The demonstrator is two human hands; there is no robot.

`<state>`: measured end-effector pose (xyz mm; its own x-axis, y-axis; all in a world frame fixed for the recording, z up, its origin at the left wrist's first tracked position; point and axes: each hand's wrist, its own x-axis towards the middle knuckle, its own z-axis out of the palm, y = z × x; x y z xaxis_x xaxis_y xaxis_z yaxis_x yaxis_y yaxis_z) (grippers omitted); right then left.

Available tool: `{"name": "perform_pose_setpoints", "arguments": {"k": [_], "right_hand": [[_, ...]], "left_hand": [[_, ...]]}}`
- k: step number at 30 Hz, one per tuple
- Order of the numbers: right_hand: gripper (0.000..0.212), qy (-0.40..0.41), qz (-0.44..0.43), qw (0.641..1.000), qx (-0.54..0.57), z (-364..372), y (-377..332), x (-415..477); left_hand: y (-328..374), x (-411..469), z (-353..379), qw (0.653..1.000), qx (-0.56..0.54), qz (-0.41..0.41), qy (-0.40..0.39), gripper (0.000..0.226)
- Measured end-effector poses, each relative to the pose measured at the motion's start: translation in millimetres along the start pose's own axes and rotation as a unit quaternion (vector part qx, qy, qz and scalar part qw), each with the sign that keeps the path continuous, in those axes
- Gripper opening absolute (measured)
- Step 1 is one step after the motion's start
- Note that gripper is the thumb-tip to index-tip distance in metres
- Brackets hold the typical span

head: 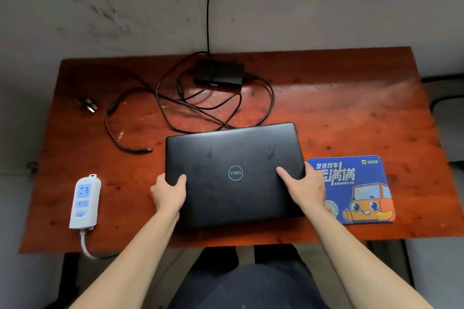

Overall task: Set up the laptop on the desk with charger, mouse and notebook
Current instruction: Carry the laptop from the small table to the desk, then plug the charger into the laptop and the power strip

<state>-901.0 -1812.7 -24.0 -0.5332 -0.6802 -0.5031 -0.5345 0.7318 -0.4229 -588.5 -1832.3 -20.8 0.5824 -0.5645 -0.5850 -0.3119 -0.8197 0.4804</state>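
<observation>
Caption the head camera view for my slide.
Left hand and right hand hold a closed black laptop by its sides on the desk; charger behind, power strip left, mouse pad right.

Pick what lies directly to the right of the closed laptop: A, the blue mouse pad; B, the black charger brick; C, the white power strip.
A: the blue mouse pad lies along the right edge of the laptop, just past the right hand.

The reddish-brown wooden surface (326, 98) looks glossy and worn, speckled with scuffs. The closed black laptop (233, 173) has a matt, smudged lid. The white plastic power strip (84, 202) looks smooth; the blue printed mouse pad (351, 188) looks cloth-topped.
</observation>
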Motion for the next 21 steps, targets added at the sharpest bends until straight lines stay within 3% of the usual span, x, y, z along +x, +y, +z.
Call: {"name": "perform_pose_setpoints", "arguments": {"k": [3, 7, 11, 21], "right_hand": [[0.067, -0.001, 0.002, 0.999, -0.044, 2.5, -1.8, -2.2], [0.07, 0.021, -0.013, 0.994, -0.111, 0.9, -4.3, -2.4], [0.068, -0.008, 0.004, 0.996, -0.087, -2.0, -7.1, 1.0], [0.081, -0.005, -0.004, 1.0, -0.021, 12.9, 9.1, -7.5]], "left_hand": [[12.4, 6.0, 1.8, 1.0, 0.021, -0.002, 0.008, 0.057], [32.9, 11.7, 3.3, 0.99, 0.143, -0.013, 0.013, 0.065], [34.5, 11.2, 3.7, 0.979, 0.205, -0.002, -0.005, 0.065], [13.0, -1.7, 11.8, 0.981, 0.187, 0.048, 0.026, 0.081]]}}
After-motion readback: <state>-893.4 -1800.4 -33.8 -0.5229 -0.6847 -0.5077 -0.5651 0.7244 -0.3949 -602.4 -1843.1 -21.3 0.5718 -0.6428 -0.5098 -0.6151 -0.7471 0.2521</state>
